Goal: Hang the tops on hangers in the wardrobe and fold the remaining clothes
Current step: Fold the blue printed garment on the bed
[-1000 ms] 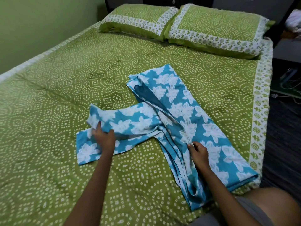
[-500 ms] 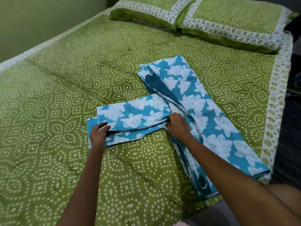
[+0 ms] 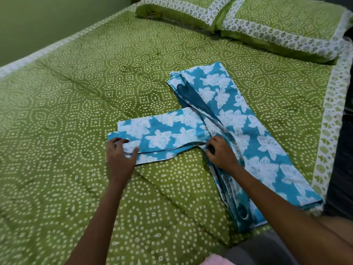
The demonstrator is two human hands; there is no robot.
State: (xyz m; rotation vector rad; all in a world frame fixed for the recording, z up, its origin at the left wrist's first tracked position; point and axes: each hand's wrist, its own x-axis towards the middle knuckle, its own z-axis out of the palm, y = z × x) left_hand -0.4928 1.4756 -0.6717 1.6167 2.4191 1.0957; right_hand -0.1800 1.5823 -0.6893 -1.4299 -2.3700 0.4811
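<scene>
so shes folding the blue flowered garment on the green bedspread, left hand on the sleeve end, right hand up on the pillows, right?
Not quite. The head view shows the right hand on the blue flowered garment where the sleeve joins the body, not on the pillows. The rest holds: left hand on the sleeve end, green bedspread beneath.

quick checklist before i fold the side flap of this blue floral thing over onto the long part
1. Blue white-flowered cotton garment lies flat on the green dotted bedspread: ok.
2. Left hand pinches the side flap's end: ok.
3. Right hand pins the junction: ok.
4. Flap edges aligned: not ok, lower layer sticks out.
5. Long part clear of the two green pillows: ok.
6. Layers underneath smooth: cannot tell.
</scene>
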